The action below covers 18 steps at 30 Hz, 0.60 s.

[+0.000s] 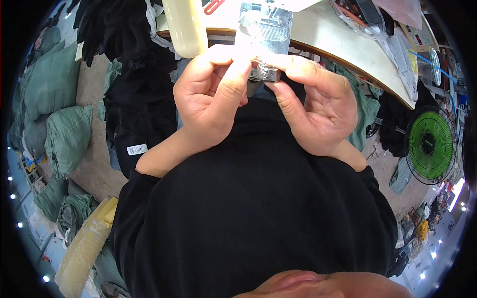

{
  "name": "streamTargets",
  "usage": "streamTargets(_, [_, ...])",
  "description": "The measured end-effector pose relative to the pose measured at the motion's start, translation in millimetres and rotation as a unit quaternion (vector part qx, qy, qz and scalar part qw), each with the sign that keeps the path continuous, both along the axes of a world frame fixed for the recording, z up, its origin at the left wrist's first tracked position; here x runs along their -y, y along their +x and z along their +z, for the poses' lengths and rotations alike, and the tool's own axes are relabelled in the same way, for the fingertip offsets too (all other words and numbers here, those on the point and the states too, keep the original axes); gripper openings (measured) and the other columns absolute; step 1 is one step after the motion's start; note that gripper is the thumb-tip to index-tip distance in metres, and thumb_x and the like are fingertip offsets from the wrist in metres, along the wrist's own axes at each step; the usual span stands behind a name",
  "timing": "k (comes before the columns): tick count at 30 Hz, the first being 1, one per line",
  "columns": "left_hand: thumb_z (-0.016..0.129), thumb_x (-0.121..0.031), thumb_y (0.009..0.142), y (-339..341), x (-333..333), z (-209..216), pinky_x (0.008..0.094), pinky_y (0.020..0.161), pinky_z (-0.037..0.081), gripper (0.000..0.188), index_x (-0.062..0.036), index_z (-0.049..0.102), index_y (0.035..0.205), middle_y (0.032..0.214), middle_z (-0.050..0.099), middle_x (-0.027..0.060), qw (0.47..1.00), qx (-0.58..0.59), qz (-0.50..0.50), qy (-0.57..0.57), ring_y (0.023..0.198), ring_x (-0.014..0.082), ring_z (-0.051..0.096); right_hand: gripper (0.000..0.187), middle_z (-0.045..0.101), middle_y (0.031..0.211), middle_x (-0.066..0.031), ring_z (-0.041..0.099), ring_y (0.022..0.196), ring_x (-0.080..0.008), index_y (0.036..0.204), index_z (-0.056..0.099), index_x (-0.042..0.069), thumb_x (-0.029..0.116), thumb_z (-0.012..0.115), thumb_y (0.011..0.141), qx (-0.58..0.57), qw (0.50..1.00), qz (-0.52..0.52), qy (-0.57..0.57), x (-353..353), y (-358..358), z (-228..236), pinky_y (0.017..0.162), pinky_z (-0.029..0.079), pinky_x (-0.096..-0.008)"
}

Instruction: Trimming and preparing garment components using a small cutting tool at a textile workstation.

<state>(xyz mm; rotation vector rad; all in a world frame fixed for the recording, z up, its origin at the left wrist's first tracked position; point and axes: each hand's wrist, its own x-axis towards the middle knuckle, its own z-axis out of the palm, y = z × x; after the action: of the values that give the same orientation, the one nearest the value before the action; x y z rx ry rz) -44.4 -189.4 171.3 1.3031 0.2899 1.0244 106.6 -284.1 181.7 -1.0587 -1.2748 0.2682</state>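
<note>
Both my hands are raised in front of my chest, at the near edge of the sewing table. Between the thumb and index finger of my right hand [320, 102] is a small shiny metal bobbin case [269, 74]. My left hand [211, 94] is just left of it, its thumb and index finger pinched together close to the case. Whatever lies between those left fingertips is too small to make out. Directly beyond the hands is the metal plate [266, 31] of a sewing machine, partly washed out by glare.
A rounded cream machine part [185, 27] rises beside my left hand. The white tabletop [318, 37] curves right, with papers and plastic bags on it. A green fan [430, 144] stands at right. Dark cloth [141, 94] and green sacks [58, 82] lie at left.
</note>
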Motion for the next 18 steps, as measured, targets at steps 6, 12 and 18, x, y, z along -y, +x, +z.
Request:
streamTargets(6, [0.052, -0.001, 0.101, -5, -4, 5, 0.0220, 0.053, 0.041, 0.011, 0.0027, 0.056, 0.110, 0.103, 0.065, 0.0139, 0.998, -0.040, -0.025, -0.034, 0.058, 0.0102, 0.052, 0.029, 0.071, 0.106, -0.0126, 0.071, 0.093, -0.0210, 0.109, 0.066, 0.000, -0.005, 0.076, 0.082, 0.040, 0.999, -0.002, -0.012, -1, 1, 1, 0.083, 0.056, -0.0286])
streamTargets(12, [0.048, -0.010, 0.104, -10, -11, 11, 0.0214, 0.047, 0.038, 0.014, -0.0001, 0.055, 0.110, 0.104, 0.063, 0.0127, 0.995, -0.064, -0.055, -0.044, 0.055, 0.0088, 0.048, 0.028, 0.069, 0.108, -0.0114, 0.069, 0.097, -0.0169, 0.110, 0.063, -0.001, -0.008, 0.072, 0.085, -0.012, 0.998, 0.025, -0.054, 3, -3, 4, 0.085, 0.055, -0.0274])
streamTargets(18, [0.036, -0.017, 0.107, -12, -16, 36, 0.0204, 0.037, 0.030, 0.022, -0.0007, 0.050, 0.112, 0.112, 0.061, 0.0141, 0.953, 0.041, -0.092, -0.285, 0.045, 0.0078, 0.040, 0.029, 0.063, 0.113, -0.0116, 0.064, 0.100, -0.0128, 0.115, 0.055, -0.002, -0.013, 0.063, 0.089, -0.189, 0.975, 0.098, -0.062, 1, -5, 7, 0.089, 0.051, -0.0241])
